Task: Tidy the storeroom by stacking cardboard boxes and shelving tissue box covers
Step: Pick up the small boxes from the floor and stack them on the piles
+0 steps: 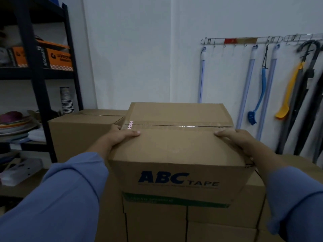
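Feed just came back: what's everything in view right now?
ABC Tape box: one, brown, centre, over the stack.
Stacked boxes: several, brown, beneath it.
Left box: one, brown, beside the rack.
Rack: one, black, far left.
Orange boxes: two, upper rack shelf.
Paper cups: one stack, whitish, by the rack.
Plates: one pile, mixed colours, lower shelf.
Hook rails: two, metal, right wall.
Brush: one, blue, hanging.
Umbrellas: several, dark, hanging far right.
Left hand: grips the box's left edge.
Right hand: grips its right edge.
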